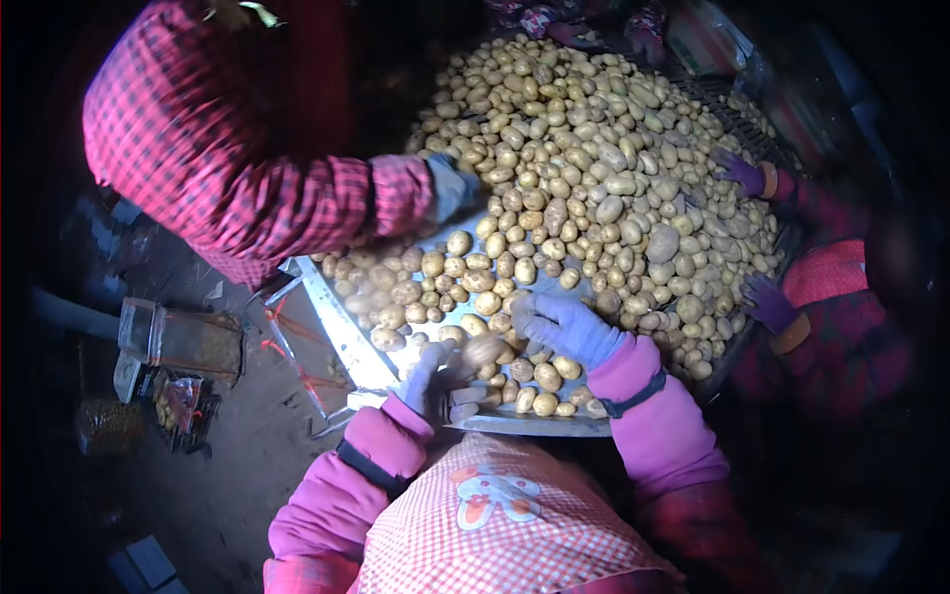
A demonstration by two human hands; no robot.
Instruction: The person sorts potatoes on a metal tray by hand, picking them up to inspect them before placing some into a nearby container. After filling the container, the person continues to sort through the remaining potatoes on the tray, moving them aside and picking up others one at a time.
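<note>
My left hand (431, 384), in a grey glove, is at the near left corner of the metal sorting table (341, 322). Its thumb and fingers are spread, and a motion-blurred potato (482, 350) is right by the fingertips. Over the near potatoes, my right hand (569, 329) wears a pale purple glove, its fingers curled together and pointing left. What lies under those fingers is hidden. Loose potatoes (546, 376) sit around and below both hands, and a large heap of potatoes (614, 188) covers the table beyond.
At the left, a person in a checked jacket reaches a blue-gloved hand (453, 188) into the heap. Another person's purple-gloved hands (767, 302) rest at its right edge; more hands (645, 45) are at the far end. Bagged goods (193, 342) stand on the floor at left.
</note>
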